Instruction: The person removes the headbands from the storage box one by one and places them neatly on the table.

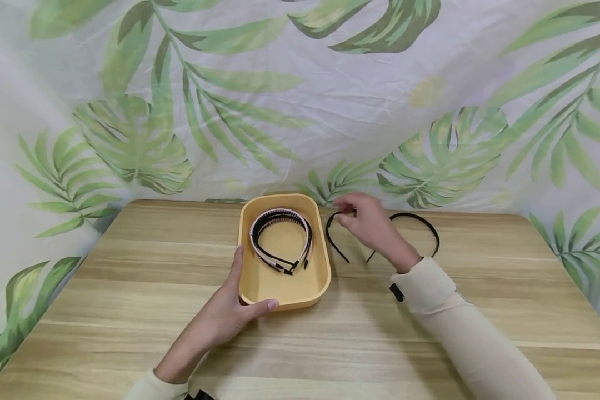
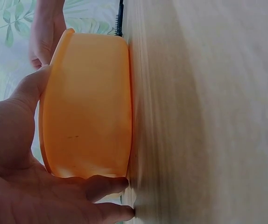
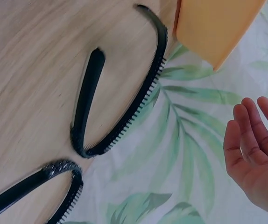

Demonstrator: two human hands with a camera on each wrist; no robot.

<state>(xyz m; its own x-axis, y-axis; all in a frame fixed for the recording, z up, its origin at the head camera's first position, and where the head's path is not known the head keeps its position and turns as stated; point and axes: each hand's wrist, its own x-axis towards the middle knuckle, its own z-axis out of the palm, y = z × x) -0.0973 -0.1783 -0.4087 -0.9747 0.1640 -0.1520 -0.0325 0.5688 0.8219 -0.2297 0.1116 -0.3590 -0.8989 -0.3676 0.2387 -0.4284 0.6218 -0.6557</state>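
1. The near-left corner of a yellow container point(image 1: 286, 305) is held by the left hand point(image 1: 228, 313) — thumb at the near rim, fingers along the left side.
2. Several headbands, black and pale point(image 1: 253, 236), are nested together inside the container.
3. A black headband point(image 3: 89, 84) is set on the wooden surface point(image 1: 130, 311), just right of the container; a second black headband point(image 3: 17, 193) is placed farther right.
4. The right hand point(image 1: 369, 221) is poised above these two — fingers loosely bent, nothing held.
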